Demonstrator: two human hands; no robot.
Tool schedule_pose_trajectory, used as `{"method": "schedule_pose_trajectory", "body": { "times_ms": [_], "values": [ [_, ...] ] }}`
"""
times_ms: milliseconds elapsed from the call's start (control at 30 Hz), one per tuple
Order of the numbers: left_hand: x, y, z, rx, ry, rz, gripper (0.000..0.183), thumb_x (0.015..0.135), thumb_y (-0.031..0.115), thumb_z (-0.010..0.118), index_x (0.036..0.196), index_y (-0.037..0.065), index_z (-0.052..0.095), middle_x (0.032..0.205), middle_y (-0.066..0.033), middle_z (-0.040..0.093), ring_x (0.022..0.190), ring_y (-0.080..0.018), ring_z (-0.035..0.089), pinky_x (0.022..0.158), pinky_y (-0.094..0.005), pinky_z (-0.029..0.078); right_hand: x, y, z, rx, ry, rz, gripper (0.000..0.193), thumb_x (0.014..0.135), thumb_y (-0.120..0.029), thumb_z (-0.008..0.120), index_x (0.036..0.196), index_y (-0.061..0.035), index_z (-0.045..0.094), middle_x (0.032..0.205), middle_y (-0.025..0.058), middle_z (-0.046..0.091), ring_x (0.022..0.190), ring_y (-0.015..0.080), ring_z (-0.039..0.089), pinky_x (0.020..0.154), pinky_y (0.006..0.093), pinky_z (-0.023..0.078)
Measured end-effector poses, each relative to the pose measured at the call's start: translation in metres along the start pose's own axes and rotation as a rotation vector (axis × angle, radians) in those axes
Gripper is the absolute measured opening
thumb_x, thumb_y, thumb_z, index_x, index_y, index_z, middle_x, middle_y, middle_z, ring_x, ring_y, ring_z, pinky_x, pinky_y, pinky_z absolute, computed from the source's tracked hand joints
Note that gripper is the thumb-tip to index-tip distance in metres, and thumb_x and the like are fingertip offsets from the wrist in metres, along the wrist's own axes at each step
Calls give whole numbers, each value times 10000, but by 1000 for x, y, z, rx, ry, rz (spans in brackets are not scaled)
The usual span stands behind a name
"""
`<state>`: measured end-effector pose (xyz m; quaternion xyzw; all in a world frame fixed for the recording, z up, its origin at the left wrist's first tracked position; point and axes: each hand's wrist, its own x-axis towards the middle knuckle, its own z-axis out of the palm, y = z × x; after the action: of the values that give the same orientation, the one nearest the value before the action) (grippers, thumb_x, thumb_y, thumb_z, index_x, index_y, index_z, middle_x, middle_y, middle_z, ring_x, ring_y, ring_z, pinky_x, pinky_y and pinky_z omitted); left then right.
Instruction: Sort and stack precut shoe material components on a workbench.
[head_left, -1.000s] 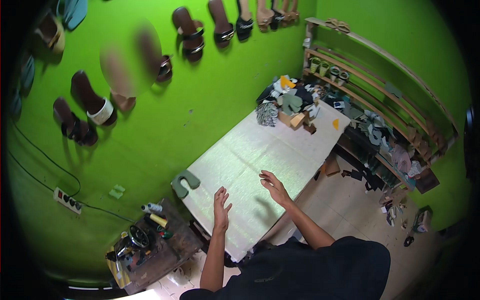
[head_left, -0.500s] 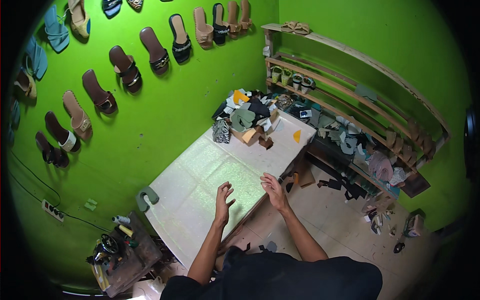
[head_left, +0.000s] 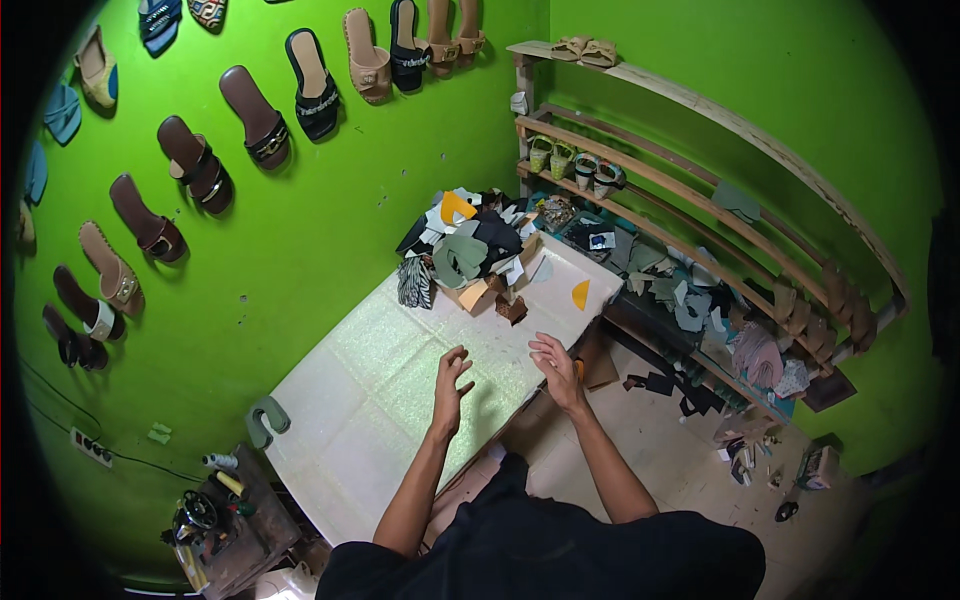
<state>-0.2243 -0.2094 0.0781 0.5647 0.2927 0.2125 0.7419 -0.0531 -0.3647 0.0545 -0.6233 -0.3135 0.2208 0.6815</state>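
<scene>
My left hand (head_left: 452,388) hovers over the white table (head_left: 345,390), fingers loosely bent and apart, holding nothing. Close to the table's right edge, my right hand (head_left: 556,368) is raised with its fingers spread and nothing in them. The two palms roughly face each other with a gap between them. Beyond them, at the table's far end, lies a heap of material scraps (head_left: 470,245) in green, black, white and zebra print. A yellow scrap (head_left: 580,294) and a brown patterned scrap (head_left: 511,309) lie near the heap.
A curved green piece (head_left: 267,420) sits at the table's left corner. Sandals (head_left: 257,125) hang on the green wall. Wooden racks (head_left: 690,180) on the right hold more shoes above piled scraps (head_left: 690,300). Tools fill a stand (head_left: 240,525) at lower left. Scraps litter the floor (head_left: 620,440).
The view has shifted, so the wall and table sit further left and the heap slightly lower. Both hands keep much the same raised pose, still holding nothing.
</scene>
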Motion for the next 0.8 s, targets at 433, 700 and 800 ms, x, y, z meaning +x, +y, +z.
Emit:
{"method": "schedule_pose_trajectory", "body": {
  "times_ms": [433, 700, 800],
  "values": [
    [134, 35, -30, -22, 123, 11, 509, 1019, 470, 402, 1397, 129, 432, 1453, -90, 461, 1327, -237, 447, 1037, -501, 388, 153, 22, 16, -58, -73, 45, 442, 969, -168, 604, 1363, -6, 486, 1207, 160, 638, 1097, 219, 610, 937, 330, 496],
    [174, 40, -36, -17, 256, -36, 484, 1014, 428, 423, 1379, 113, 447, 1408, -93, 516, 1304, -243, 487, 1029, -495, 393, 223, 36, 31, -23, -157, 195, 428, 964, -179, 612, 1344, -14, 506, 1189, 140, 650, 1020, 203, 643, 882, 322, 518],
    [193, 36, -35, -3, 348, -25, 464, 1028, 405, 442, 1356, 81, 497, 1382, -131, 540, 1255, -259, 526, 990, -455, 424, 254, 57, 34, -110, -200, 118, 443, 955, -190, 626, 1346, -22, 505, 1179, 141, 651, 1020, 226, 647, 886, 339, 519]
  ]
}}
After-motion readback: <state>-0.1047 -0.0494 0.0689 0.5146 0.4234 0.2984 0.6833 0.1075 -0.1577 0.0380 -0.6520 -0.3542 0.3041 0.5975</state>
